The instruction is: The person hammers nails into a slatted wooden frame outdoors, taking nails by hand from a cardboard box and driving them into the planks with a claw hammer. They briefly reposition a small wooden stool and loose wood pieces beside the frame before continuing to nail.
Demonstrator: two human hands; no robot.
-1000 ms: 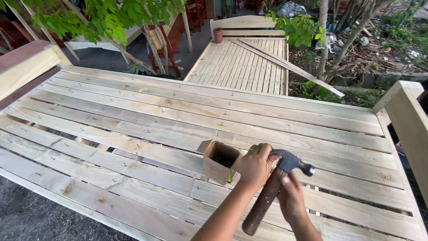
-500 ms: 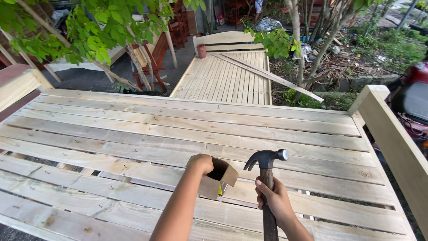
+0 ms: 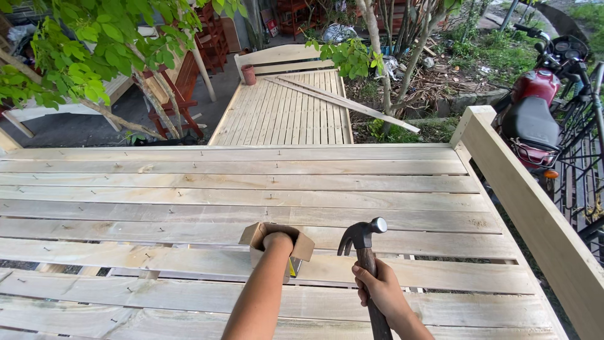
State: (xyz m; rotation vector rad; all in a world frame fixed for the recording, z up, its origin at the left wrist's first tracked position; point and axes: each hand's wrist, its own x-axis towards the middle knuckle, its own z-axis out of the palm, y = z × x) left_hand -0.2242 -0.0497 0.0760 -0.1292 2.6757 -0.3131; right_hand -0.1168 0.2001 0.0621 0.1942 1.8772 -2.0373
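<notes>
Head view: left hand (image 3: pixel 277 241) is plunged into small open cardboard box (image 3: pixel 275 245) resting on slatted wooden surface (image 3: pixel 189 201); finger closure hidden. Right hand (image 3: pixel 377 291) clamped on claw hammer (image 3: pixel 363 252), head raised. Advice: withdraw 1 nail, keep box steady.

Even, soft daylight with faint shadows and no glare; sharp throughout, slight wide-angle bending near the frame's edges
</notes>
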